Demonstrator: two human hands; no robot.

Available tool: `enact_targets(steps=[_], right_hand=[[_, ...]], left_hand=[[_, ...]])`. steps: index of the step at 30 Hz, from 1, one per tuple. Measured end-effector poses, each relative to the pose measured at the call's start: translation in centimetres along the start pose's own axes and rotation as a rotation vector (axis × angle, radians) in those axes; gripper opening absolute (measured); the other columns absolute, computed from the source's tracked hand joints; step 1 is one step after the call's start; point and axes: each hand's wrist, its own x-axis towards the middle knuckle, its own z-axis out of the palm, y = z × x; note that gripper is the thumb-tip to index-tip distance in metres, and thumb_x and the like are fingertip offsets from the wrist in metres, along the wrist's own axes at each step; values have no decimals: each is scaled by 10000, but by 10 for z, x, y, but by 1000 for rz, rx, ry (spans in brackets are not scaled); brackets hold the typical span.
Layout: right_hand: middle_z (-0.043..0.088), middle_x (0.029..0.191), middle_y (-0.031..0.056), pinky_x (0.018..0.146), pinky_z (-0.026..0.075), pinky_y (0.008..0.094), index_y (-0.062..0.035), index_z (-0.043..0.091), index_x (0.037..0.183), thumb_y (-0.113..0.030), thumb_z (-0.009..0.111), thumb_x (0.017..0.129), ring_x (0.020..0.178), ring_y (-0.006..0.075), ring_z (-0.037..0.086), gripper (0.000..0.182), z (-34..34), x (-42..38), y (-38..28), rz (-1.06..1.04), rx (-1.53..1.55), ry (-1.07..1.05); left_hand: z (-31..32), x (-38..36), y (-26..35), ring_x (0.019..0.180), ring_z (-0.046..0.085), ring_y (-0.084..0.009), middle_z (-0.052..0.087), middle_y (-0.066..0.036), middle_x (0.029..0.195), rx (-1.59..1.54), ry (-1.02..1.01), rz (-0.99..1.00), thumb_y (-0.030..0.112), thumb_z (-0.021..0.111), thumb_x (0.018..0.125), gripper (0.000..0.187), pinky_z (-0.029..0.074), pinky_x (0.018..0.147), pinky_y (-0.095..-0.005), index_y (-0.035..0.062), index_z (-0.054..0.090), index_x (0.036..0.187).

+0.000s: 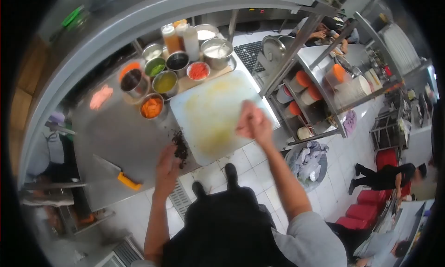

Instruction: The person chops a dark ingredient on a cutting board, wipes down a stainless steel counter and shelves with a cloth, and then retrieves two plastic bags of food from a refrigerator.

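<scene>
Kitchen walls and shiny metal shelves stand all around a steel worktop point(111, 137). On it, the person's left hand point(168, 167) lies flat near the front edge. Its fingers point(174, 152) are spread a little and hold nothing. Their tips touch a small pile of dark crumbs point(180, 145). The pile sits right at the left edge of a big white cutting board point(208, 114). The right hand point(252, 123) is over the right side of the board. Its fingers point(245, 116) are curled in tight like a fist. It is blurry, so I cannot tell if anything is inside it. The board has yellow stains in the middle.

Left of the left hand lies a knife with an orange handle point(121, 175), flat on the worktop and apart from the hand. Behind the board stand many small round metal pots point(165, 83). One holds orange bits, one green, one red, and some are dark. Behind those are squeeze bottles point(181, 39) and two bigger pots with white stuff inside. A pink cloth point(100, 97) lies far to the left.

To the right, a metal rack point(306, 95) holds tubs with orange lids. A bin point(307, 161) with crumpled paper sits on the tiled floor below. Far off on the right, another person in black point(387, 176) bends over near red seats.
</scene>
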Motion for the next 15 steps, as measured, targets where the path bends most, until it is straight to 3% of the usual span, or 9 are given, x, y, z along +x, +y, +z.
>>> enact_targets(steps=[2, 3, 5, 7, 8, 10, 11, 12, 15], right_hand=[[672, 1072, 224, 823, 520, 413, 4, 592, 1223, -482, 620, 909, 989, 343, 661, 579, -39, 34, -6, 58, -373, 16], [672, 1072, 224, 823, 520, 413, 4, 592, 1223, -482, 620, 909, 989, 343, 661, 579, -35, 40, 11, 60, -372, 2], [632, 1051, 210, 786, 515, 451, -71, 580, 1245, -483, 452, 1001, 950, 355, 633, 495, -17, 48, 58, -206, -863, 244], [574, 1170, 212, 835, 496, 488, -91, 491, 1344, -457, 433, 1009, 1047, 368, 595, 500, 19, 47, 45, 202, -372, 110], [575, 1181, 199, 831, 494, 489, -100, 478, 1352, -424, 388, 1026, 1035, 381, 597, 468, 55, 31, 72, -94, -451, 152], [586, 1141, 204, 818, 496, 505, -107, 458, 1328, -343, 470, 1003, 983, 393, 615, 402, 113, -5, 54, -108, -344, -103], [590, 1116, 202, 829, 503, 501, -115, 450, 1334, -264, 538, 957, 973, 376, 626, 415, 135, -18, 35, 71, -65, -327], [610, 1066, 162, 796, 516, 474, -122, 516, 1255, -192, 564, 912, 955, 351, 630, 354, 165, -41, 34, -226, -319, -206], [622, 1026, 126, 745, 522, 425, -115, 559, 1193, -213, 556, 939, 927, 334, 627, 272, 171, -35, -1, -321, -199, -303]], left_hand=[[3, -21, -71, 1219, 532, -318, 565, -178, 1334, -28, 132, -155, 88, 514, 960, 293, 380, 1075, -386, -34, 604, 1211], [2, -33, -104, 1192, 538, -326, 560, -174, 1325, 35, 160, -147, 100, 537, 953, 266, 396, 1049, -395, -31, 614, 1171], [1, -40, -138, 1165, 544, -334, 555, -169, 1316, 97, 188, -146, 111, 561, 946, 241, 411, 1022, -404, -29, 625, 1131], [6, -42, -149, 1131, 540, -351, 571, -175, 1228, 219, 433, -388, 126, 596, 927, 204, 421, 982, -424, -11, 635, 1073], [12, -44, -154, 1131, 540, -351, 571, -175, 1228, 224, 428, -400, 126, 596, 927, 204, 421, 982, -424, -11, 635, 1073], [21, -38, -163, 1069, 532, -367, 572, -177, 1098, 518, 559, -309, 131, 604, 919, 170, 424, 934, -453, 11, 625, 1038], [22, -33, -155, 1069, 532, -367, 572, -177, 1098, 521, 562, -301, 131, 604, 919, 170, 424, 934, -453, 11, 625, 1038], [26, -25, -142, 1039, 523, -374, 564, -180, 1069, 607, 579, -297, 133, 603, 916, 153, 418, 905, -469, 18, 615, 1018], [31, -14, -138, 995, 509, -381, 553, -183, 1030, 699, 634, -274, 140, 608, 903, 139, 406, 858, -492, 30, 599, 987]])
